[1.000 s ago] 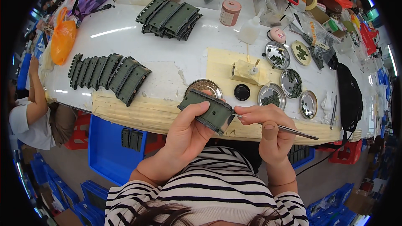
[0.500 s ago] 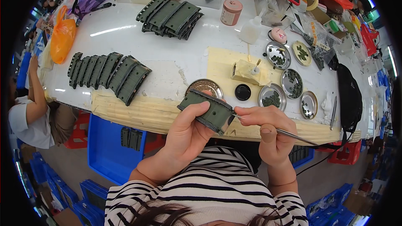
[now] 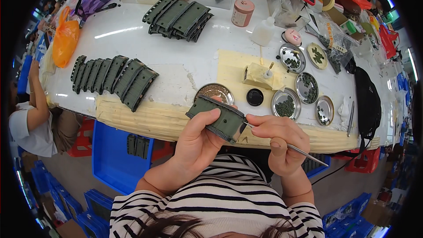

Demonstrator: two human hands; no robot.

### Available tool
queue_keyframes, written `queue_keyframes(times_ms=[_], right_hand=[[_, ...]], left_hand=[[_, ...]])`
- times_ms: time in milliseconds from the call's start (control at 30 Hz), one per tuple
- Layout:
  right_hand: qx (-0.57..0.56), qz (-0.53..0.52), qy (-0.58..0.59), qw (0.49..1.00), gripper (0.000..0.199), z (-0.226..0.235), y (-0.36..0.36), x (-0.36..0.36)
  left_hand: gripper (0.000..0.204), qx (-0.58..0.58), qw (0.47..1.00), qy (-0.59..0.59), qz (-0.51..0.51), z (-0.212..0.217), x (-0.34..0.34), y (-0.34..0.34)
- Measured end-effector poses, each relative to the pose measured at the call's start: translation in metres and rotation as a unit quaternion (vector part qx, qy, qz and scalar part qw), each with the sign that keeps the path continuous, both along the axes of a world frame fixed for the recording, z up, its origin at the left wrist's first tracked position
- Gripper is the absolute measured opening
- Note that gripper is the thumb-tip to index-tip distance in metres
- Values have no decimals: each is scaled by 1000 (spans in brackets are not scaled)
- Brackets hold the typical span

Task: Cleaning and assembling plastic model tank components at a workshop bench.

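Currently, a dark green track-like strip piece (image 3: 217,119) is held in the left hand (image 3: 198,143), above the near edge of the desk (image 3: 176,66) and just in front of the striped shirt (image 3: 211,202). The left grip is closed around the piece: thumb laid along its near face, fingers wrapped behind it. A thin metal tool (image 3: 291,147) is pinched in the right hand (image 3: 280,143) between thumb and fingertips, grip fully closed on it; its tip is set against the right end of the green piece, its shaft running back to the lower right. A round metal dish (image 3: 215,91) with brownish contents is seen just behind the held piece, a small black cap (image 3: 254,97) beside it. Further right, several metal dishes (image 3: 286,103) of small green parts are laid out near a yellowish block (image 3: 257,75). A row of matching green strips (image 3: 114,79) is lined up on the left of the desk, a second stack (image 3: 178,17) lies at the far side. A pink-lidded jar (image 3: 243,12) and a small white bottle (image 3: 263,31) stand behind the dishes. An orange bag (image 3: 65,37) hangs at the far left edge. A blue bin (image 3: 114,158) is seen below the desk, and another person (image 3: 31,119) is seated at the left.
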State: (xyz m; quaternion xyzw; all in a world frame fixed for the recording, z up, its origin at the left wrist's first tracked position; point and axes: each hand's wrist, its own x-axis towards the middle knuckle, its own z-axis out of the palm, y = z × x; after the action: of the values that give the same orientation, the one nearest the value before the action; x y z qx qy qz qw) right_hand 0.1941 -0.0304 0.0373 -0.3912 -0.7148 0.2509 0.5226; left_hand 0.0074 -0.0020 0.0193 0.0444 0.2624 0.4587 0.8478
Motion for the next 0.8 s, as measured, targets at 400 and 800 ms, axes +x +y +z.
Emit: queue_keyframes(times_ms=[400,800], right_hand=[[48,1,19,999,18,-10,-5,-2],[61,33,50,996,19,-9,-8,-1]], left_hand=[[24,-16,998,-46,-29,-2,-1,4],[29,49,996,-42,-63,-1,-4,14]])
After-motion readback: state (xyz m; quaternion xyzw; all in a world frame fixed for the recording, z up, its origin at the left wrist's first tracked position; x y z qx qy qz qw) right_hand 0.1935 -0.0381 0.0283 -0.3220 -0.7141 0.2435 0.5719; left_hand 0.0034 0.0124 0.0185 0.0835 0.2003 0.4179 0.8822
